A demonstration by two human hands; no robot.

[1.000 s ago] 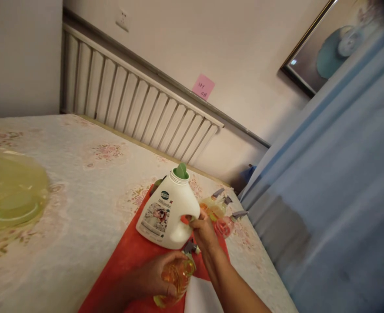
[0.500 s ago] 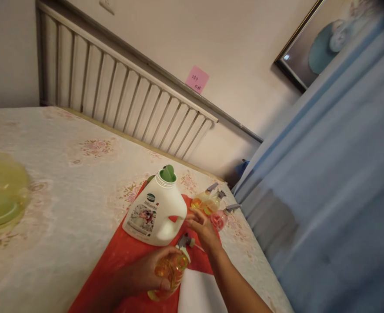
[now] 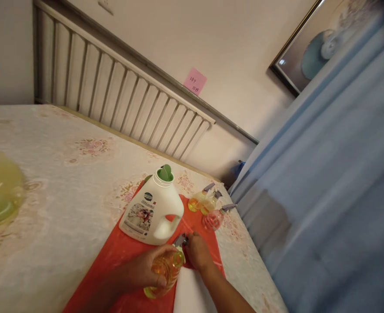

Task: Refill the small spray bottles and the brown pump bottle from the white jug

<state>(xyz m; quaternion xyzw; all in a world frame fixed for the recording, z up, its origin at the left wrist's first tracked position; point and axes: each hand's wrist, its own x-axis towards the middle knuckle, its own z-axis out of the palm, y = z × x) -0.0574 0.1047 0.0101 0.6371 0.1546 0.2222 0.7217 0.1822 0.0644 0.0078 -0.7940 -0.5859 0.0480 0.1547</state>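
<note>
1. Both hands busy, apart: left hand [image 3: 148, 270] clamps the amber bottle [image 3: 170, 270] over the red sheet [image 3: 131, 253]!
2. Right hand [image 3: 197, 252] curls round the grey spray head [image 3: 180, 240], near the big white jug [image 3: 161, 213]!

Smooth plastic jug [image 3: 152, 211], glossy transparent bottle [image 3: 167, 270], matt cloth curtain [image 3: 328, 174], paper note [image 3: 195, 81]

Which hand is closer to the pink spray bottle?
The right hand: it's at the gray spray head, a little nearer the person than the pink spray bottle. The left hand is farther away, holding the yellow bottle.
</note>
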